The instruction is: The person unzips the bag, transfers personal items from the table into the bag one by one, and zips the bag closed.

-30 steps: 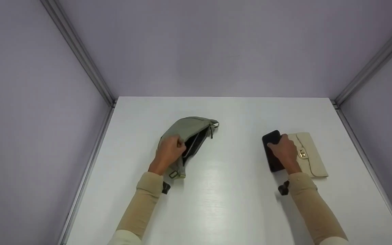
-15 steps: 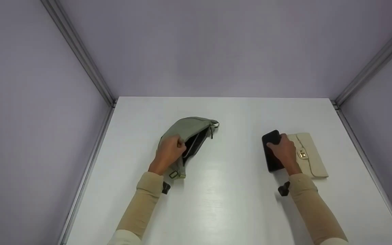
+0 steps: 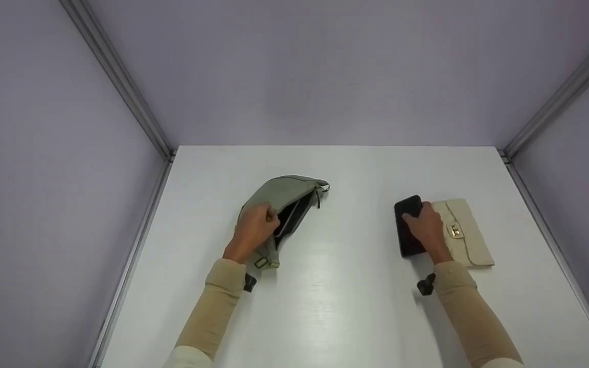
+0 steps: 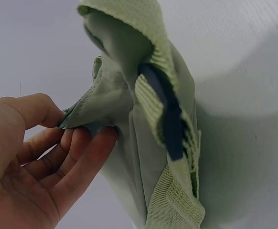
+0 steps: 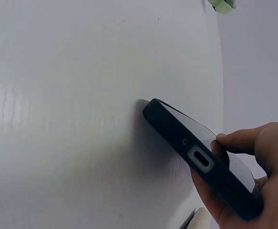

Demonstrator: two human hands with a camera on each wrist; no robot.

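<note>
A sage-green fabric pouch [image 3: 278, 197] lies left of the table's middle with its zip mouth gaping dark. My left hand [image 3: 254, 227] pinches the pouch's upper edge [image 4: 89, 112] between thumb and fingers and holds it up. A black phone [image 3: 408, 225] lies at the right, and my right hand [image 3: 427, 227] grips it by its long sides. In the right wrist view the phone [image 5: 196, 155] is tilted, one end lifted off the white table [image 5: 81, 119]. A cream clutch wallet [image 3: 466, 232] with a gold clasp lies just right of the phone.
The white table [image 3: 335, 306] is closed in by lilac walls with metal corner rails [image 3: 120, 76] at left and right. A strap loop with a buckle [image 3: 261, 262] hangs from the pouch's near end. A small black tab sits at each wrist.
Almost nothing has moved. The phone's near end has shifted very slightly under my right hand; the left hand keeps the same hold on the pouch.
</note>
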